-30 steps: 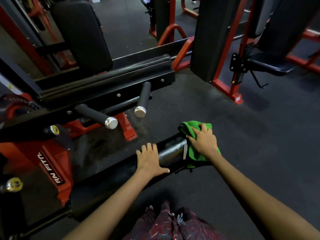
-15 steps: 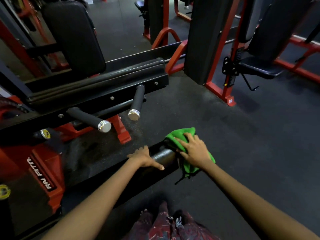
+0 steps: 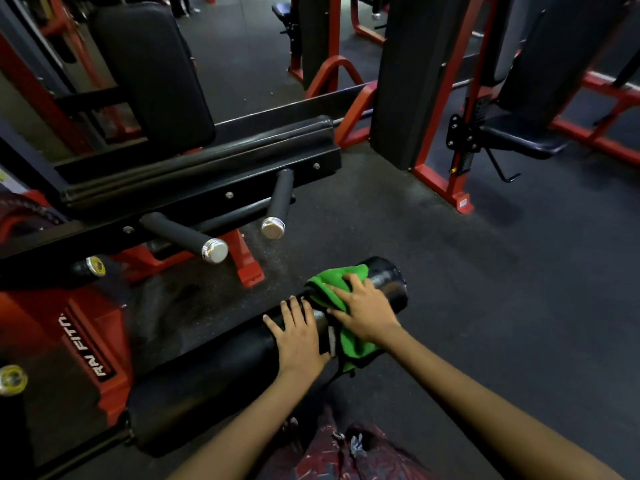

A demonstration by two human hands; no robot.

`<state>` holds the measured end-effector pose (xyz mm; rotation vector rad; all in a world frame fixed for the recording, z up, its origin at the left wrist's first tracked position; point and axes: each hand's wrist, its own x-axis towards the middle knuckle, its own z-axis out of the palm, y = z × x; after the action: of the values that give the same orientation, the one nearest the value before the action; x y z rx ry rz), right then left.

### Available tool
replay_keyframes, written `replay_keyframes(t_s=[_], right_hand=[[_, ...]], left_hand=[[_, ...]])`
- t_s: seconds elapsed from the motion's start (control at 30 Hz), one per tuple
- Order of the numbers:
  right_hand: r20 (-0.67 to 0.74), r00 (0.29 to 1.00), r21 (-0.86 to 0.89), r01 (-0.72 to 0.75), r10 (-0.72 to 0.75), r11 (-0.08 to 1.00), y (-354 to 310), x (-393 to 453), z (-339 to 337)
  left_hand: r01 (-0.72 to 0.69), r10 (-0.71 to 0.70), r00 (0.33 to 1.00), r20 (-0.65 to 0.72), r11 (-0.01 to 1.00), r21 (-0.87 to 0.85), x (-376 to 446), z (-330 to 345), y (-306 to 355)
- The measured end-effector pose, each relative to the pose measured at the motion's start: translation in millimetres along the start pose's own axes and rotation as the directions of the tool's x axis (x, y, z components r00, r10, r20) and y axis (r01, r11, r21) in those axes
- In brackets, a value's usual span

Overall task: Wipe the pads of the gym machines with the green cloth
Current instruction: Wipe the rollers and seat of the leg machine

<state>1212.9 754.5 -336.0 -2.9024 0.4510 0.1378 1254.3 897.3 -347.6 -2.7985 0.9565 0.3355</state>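
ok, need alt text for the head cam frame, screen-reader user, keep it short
A person's right hand presses a green cloth onto a black roller pad of a red gym machine, while the left hand rests flat on the pad beside it. Two black handles with chrome caps stick out behind, above a dark rubber floor.

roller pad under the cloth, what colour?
Black roller pad, glossy; clearest in the head view.
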Motion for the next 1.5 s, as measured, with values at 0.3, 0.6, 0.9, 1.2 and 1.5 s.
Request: replay_keyframes(t_s=[0.3,0.6,0.9,1.2,1.5], right_hand=[[0.039,0.915,-0.033,-0.399,0.401,0.916,22.2,32.6,-19.3],[0.05,0.995,-0.094,-0.084,0.089,0.992,22.8,-4.5,-9.9],[0.064,0.863,-0.016,-0.502,0.502,0.865,41.8,28.5,-26.7],[0.011,0.997,-0.043,-0.076,0.077,0.996,-18.4,6.5,-6.0],[0.014,0.898,0.048,-0.44,0.44,0.897,57.3,38.6,-25.6]], left_hand=[[-0.029,0.052,0.99,0.128,0.983,-0.179,32.2,-35.1,-25.0],[0.0,0.077,0.967,0.243,0.953,-0.302,51.2,-25.2,-24.0],[-0.019,0.025,0.998,0.051,0.994,-0.104,19.0,-9.5,-0.6],[-0.033,0.033,0.997,-0.066,0.999,0.004,-9.5,10.0,14.3],[0.005,-0.003,1.0,0.023,0.995,-0.099,-7.3,-4.4,18.3]])
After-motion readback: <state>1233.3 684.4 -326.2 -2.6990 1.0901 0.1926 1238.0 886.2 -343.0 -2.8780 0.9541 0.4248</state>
